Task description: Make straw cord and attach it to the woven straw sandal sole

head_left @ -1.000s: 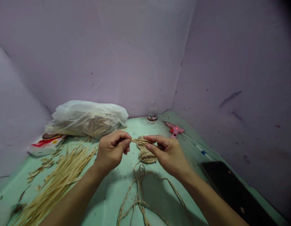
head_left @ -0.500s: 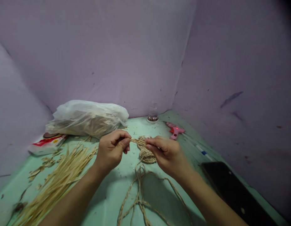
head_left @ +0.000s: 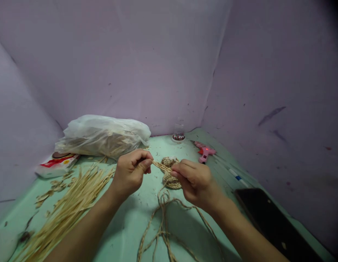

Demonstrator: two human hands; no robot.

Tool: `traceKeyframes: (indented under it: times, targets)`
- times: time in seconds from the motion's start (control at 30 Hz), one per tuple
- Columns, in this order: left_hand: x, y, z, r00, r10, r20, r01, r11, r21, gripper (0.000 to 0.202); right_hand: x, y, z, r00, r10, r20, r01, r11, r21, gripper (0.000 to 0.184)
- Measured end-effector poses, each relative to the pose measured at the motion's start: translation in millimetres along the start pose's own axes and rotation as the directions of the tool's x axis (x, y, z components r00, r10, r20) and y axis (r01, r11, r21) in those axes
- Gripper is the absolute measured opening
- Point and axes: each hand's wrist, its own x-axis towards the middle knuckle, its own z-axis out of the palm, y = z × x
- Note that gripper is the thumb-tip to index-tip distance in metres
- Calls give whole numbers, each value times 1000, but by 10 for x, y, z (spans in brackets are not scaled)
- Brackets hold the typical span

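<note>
Cord (head_left: pixel 161 166), twisted fibre: spans the gap above the worktop (head_left: pixel 130 222) between left hand (head_left: pixel 130 173) and right hand (head_left: pixel 195 181), each pinching it thumb to finger; probably light, pliant, non-slip, liable to fray, best held at both ends of the span.

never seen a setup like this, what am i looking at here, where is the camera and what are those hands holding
There's no machine here: a person works with two bare hands, seen by a camera worn on their head, looking forward and down. The left hand and right hand pinch a few twisted strands between them. Behind these lies a coiled piece; I can't tell whether they join. Loose cord lies nearer the camera on the green table. To the left are pale strips, a pack and a plastic bag. Further back is a pot of beads; to the right, a pink glue gun and a dark flat object.
</note>
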Motion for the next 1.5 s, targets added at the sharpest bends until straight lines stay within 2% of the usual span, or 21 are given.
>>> traceKeyframes:
  times: [0.07,0.13,0.2,0.27,0.33,0.43,0.57,0.63,0.67,0.77,0.93,1.07,1.13,1.17,1.2,1.27,1.3,1.33,1.4,1.5]
  targets:
    - [-8,-10,9,1000,7,-2,-7,1000,21,13,8,5,-34,997,62,43,-64,997,49,21]
    - [-26,-32,43,999,14,43,-16,999,36,15,13,27,-97,959,209,193,-228,970,83,22]
    - [-50,-50,93,989,25,142,-29,999,26,16,22,55,-179,850,383,362,-445,889,105,18]
    - [-71,-50,140,970,35,239,-33,999,-11,15,33,79,-247,744,496,448,-617,768,174,27]
    - [-90,-32,169,953,55,298,-44,998,-43,14,45,87,-267,695,557,455,-710,635,306,36]
    - [-111,1,180,940,96,328,-78,995,-69,13,52,48,-189,638,581,506,-765,403,502,39]
    - [-121,3,171,947,118,299,-101,992,-70,13,34,-66,-3,577,455,678,-781,64,622,39]
    - [-115,-8,159,949,112,294,-98,993,-64,13,16,-107,66,549,438,712,-780,-37,624,41]
    - [-109,-11,149,949,109,295,-95,994,-62,13,7,-118,89,536,449,715,-781,-59,622,42]
    - [-80,-9,104,951,102,291,-90,994,-53,14,-9,-120,116,521,487,701,-790,-38,613,43]
    - [-34,-13,63,962,79,263,-73,997,-35,14,-2,-86,105,539,462,705,-806,37,591,41]
    - [-30,-60,67,962,48,269,-48,999,-5,14,-10,-54,77,503,488,714,-842,88,533,42]
    - [-17,-78,8,967,21,254,-30,999,29,14,-39,-71,48,492,500,713,-866,198,459,43]
    - [-6,-80,-46,975,3,223,-15,998,53,14,-65,-97,39,508,505,697,-861,295,414,44]
    - [8,-76,-114,980,-17,196,1,997,83,13,-102,-136,39,545,510,666,-833,416,364,44]
    - [32,-47,-272,990,-43,133,24,990,142,11,-208,-248,82,657,469,590,-700,671,245,54]
    - [35,-24,-347,993,-48,112,29,987,161,11,-276,-316,127,706,425,566,-610,772,181,68]
    - [28,4,-412,992,-48,116,26,982,186,11,-350,-386,185,726,360,586,-520,845,124,83]
    - [-23,57,-500,984,-35,172,-5,974,227,12,-499,-518,305,682,231,693,-386,919,74,102]
    - [-187,86,-562,955,-54,291,-30,960,278,13,-671,-675,381,567,121,815,-344,933,101,103]
